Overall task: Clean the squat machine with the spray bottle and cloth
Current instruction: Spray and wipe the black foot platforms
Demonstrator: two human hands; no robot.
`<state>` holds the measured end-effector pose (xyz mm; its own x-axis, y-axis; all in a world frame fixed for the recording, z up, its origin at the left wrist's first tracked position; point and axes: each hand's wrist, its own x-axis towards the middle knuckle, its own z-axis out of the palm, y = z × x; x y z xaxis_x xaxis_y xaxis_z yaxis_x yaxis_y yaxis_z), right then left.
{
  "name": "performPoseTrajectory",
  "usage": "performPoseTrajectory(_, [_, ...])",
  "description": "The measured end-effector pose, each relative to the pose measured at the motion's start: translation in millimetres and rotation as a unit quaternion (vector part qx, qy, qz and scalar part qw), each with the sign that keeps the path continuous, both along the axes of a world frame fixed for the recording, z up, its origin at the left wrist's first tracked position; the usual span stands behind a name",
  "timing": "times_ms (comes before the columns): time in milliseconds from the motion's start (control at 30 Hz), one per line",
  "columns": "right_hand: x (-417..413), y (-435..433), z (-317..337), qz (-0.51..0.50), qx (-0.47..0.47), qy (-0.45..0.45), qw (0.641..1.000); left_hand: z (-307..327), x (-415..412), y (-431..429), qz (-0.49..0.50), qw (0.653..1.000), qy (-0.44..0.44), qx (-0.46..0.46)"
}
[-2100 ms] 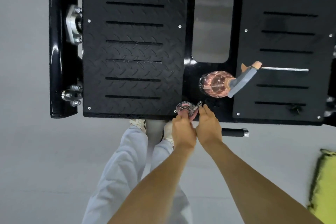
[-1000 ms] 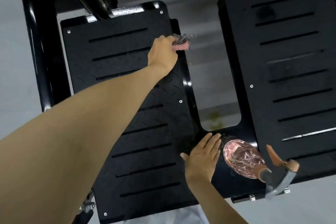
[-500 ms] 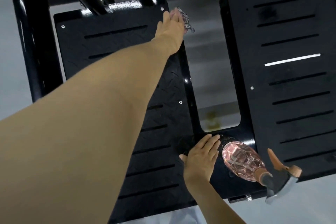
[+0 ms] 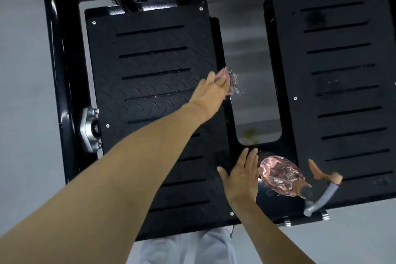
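Note:
The squat machine shows two black checker-plate footplates, a left one (image 4: 150, 66) and a right one (image 4: 342, 92). My left hand (image 4: 211, 91) presses a small black-and-white patterned cloth (image 4: 233, 80) against the right edge of the left footplate, about halfway up. My right hand (image 4: 242, 174) lies flat with fingers spread on the black bridge between the plates. Just right of it stands the clear pinkish spray bottle (image 4: 280, 174), its grey and orange trigger head (image 4: 323, 186) pointing toward me.
The black frame rail (image 4: 57, 70) runs down the left side with a silver bearing block (image 4: 89, 129). Grey floor shows through the gap (image 4: 248, 70) between the plates. My light trouser legs (image 4: 188, 246) are at the near edge.
My left hand has slid the cloth back toward me along the left footplate's right edge, from the far corner to mid-plate. My right hand stays flat beside the bottle.

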<state>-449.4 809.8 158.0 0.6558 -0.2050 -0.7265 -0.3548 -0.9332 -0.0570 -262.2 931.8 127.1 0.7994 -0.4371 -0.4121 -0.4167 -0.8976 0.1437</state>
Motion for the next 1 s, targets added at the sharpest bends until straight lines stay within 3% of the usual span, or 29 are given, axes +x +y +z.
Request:
performPoseTrajectory(167, [-18, -11, 8, 0.011, 0.062, -0.048, 0.997, 21, -66, -22, 0.001, 1.000, -0.010, 0.029])
performPoseTrajectory(333, [-45, -23, 19, 0.001, 0.050, -0.096, 0.994, 28, -118, -38, -0.006, 0.999, 0.008, 0.054])
performPoseTrajectory(500, [-67, -55, 27, -0.021, 0.038, -0.053, 0.998, 34, -164, -58, 0.012, 0.997, 0.023, 0.070])
performPoseTrajectory(800, [-72, -112, 36, -0.124, 0.014, -0.058, 0.990, 39, -227, -84, 0.016, 0.996, 0.056, 0.071])
performPoseTrajectory(1000, [-71, -124, 35, -0.115, 0.031, -0.039, 0.992, 37, -279, -98, 0.007, 0.993, 0.096, 0.067])
